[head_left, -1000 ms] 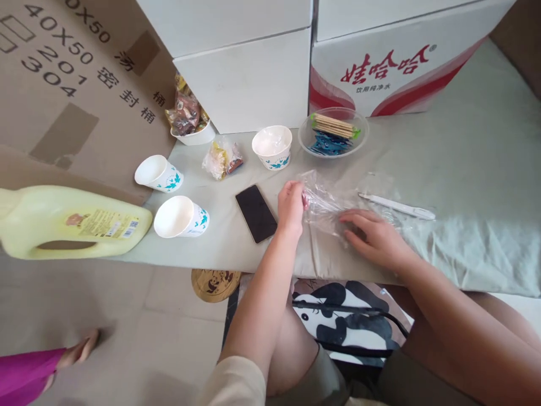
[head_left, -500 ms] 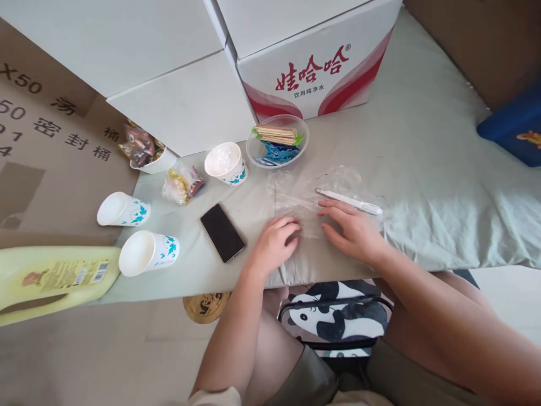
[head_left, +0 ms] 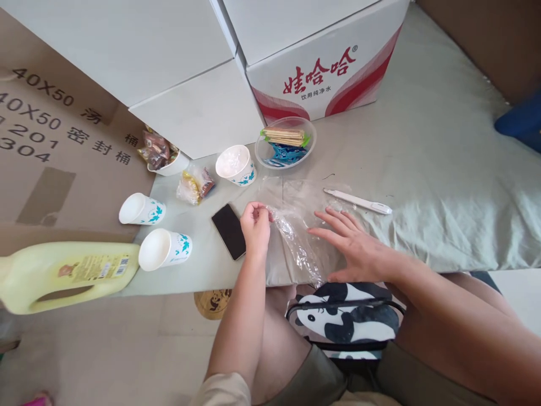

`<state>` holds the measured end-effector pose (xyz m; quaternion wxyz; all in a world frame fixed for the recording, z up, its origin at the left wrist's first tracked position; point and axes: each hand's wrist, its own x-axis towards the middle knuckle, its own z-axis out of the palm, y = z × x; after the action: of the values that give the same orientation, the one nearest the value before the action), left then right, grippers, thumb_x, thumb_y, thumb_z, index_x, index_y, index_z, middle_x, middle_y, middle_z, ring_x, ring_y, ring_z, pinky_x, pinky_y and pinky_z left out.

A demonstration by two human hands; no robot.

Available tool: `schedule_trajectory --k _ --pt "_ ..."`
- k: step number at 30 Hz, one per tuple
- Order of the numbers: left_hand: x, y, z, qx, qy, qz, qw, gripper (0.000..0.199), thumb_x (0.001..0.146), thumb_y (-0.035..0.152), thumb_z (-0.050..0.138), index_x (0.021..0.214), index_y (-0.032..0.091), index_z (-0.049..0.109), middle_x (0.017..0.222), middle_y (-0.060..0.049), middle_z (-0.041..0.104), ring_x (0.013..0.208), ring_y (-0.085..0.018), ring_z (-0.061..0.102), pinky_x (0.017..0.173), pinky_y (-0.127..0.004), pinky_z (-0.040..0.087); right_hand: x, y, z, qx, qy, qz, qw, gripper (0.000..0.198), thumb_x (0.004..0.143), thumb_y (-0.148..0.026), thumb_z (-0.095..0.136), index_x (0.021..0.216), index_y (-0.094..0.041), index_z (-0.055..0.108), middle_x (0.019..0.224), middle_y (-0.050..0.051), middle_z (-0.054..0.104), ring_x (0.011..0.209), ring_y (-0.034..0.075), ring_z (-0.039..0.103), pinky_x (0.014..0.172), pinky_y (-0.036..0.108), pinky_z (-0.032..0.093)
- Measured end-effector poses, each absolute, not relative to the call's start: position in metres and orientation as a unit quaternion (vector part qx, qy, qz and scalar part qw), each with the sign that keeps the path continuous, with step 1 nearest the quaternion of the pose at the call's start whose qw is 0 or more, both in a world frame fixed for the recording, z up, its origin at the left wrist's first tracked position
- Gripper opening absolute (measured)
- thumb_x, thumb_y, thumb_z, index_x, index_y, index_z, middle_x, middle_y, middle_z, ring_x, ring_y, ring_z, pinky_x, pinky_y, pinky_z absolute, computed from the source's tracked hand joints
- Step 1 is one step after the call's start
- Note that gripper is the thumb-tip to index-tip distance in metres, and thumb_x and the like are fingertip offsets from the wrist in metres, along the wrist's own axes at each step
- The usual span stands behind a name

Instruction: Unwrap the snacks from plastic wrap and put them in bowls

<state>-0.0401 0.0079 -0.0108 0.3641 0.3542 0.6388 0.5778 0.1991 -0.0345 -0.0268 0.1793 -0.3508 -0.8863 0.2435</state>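
A clear plastic bag (head_left: pixel 298 239) lies crumpled on the cloth-covered table, one side lifted into a shiny fold. My left hand (head_left: pixel 257 225) pinches that raised edge between thumb and fingers. Over the bag's right part, my right hand (head_left: pixel 353 242) is spread with fingers apart, holding nothing. Just beyond its fingertips lies a white utility knife (head_left: pixel 358 201), pointing up and left. A black phone (head_left: pixel 229 230) rests left of my left hand, which partly covers its upper right corner.
A clear bowl (head_left: pixel 311 148) holds wrapped sticks and blue packets. Nearby are a paper cup (head_left: pixel 236 165) with plastic inside, wrapped snacks (head_left: pixel 195 185), two more cups (head_left: pixel 173 250) and a yellow jug (head_left: pixel 63 268). White boxes (head_left: pixel 203 113) line the back.
My left hand has moved up and left, lifting the bag's edge into a fold. My right hand has shifted down off the knife and spread its fingers. The view has turned slightly.
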Motion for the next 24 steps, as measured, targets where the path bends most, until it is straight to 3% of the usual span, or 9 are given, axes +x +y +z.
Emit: schedule_trajectory --k 5,8,10,14,17,20,24 --pt "-0.041 0.011 -0.013 0.364 0.634 0.577 0.364 0.013 0.074 0.007 0.056 0.071 0.019 0.058 0.054 0.005 0.059 0.045 -0.008 0.053 0.047 -0.018 0.038 0.186 -0.039 -0.029 -0.364 -0.893 0.196 0.179 0.077 0.074 -0.024 0.079 0.145 -0.029 0.052 0.162 0.016 0.037 0.150 0.042 0.032 0.117 0.068 0.030" --pt "-0.044 0.011 -0.012 0.369 0.642 0.570 0.357 0.012 0.074 0.008 0.055 0.071 0.019 0.058 0.054 0.005 0.060 0.045 -0.008 0.053 0.046 -0.017 0.037 0.182 -0.036 -0.029 -0.349 -0.899 0.191 0.184 0.034 0.083 -0.022 0.071 0.117 -0.026 0.072 0.155 0.014 0.047 0.145 0.042 0.040 0.113 0.068 0.036" --pt "-0.047 0.011 -0.012 0.367 0.644 0.570 0.355 0.012 0.074 0.008 0.055 0.071 0.019 0.058 0.054 0.005 0.060 0.045 -0.008 0.053 0.045 -0.017 0.036 0.182 -0.033 -0.027 -0.344 -0.893 0.199 0.209 0.014 0.090 -0.022 0.061 0.094 -0.023 0.074 0.147 0.013 0.056 0.142 0.040 0.045 0.112 0.065 0.040" --pt "-0.051 0.010 -0.012 0.365 0.636 0.576 0.361 0.012 0.073 0.007 0.056 0.072 0.019 0.058 0.055 0.005 0.059 0.047 -0.008 0.053 0.047 -0.017 0.038 0.185 -0.026 -0.021 -0.386 -0.824 0.259 0.323 0.016 0.095 -0.025 0.051 0.088 -0.022 0.066 0.133 0.013 0.066 0.128 0.031 0.060 0.104 0.052 0.050" --pt "-0.052 0.009 -0.013 0.376 0.625 0.570 0.378 0.011 0.074 0.008 0.057 0.074 0.019 0.058 0.057 0.004 0.060 0.048 -0.009 0.054 0.049 -0.018 0.041 0.189 -0.022 -0.017 -0.482 -0.721 0.317 0.383 0.016 0.096 -0.031 0.049 0.088 -0.023 0.060 0.106 0.010 0.074 0.098 0.026 0.070 0.087 0.043 0.056" --pt "-0.050 0.008 -0.013 0.404 0.616 0.551 0.392 0.008 0.076 0.012 0.060 0.078 0.020 0.058 0.060 0.004 0.061 0.050 -0.009 0.055 0.051 -0.019 0.042 0.190 -0.019 -0.014 -0.539 -0.612 0.395 0.422 0.019 0.096 -0.036 0.048 0.084 -0.023 0.056 0.074 0.004 0.069 0.070 0.021 0.066 0.070 0.037 0.055" --pt "-0.049 0.005 -0.014 0.477 0.605 0.496 0.400 0.007 0.080 0.020 0.063 0.082 0.020 0.057 0.062 0.004 0.061 0.053 -0.010 0.057 0.055 -0.021 0.045 0.190 -0.015 -0.012 -0.562 -0.490 0.461 0.481 0.019 0.094 -0.038 0.053 0.082 -0.023 0.052 0.060 -0.002 0.060 0.056 0.015 0.058 0.059 0.029 0.051"
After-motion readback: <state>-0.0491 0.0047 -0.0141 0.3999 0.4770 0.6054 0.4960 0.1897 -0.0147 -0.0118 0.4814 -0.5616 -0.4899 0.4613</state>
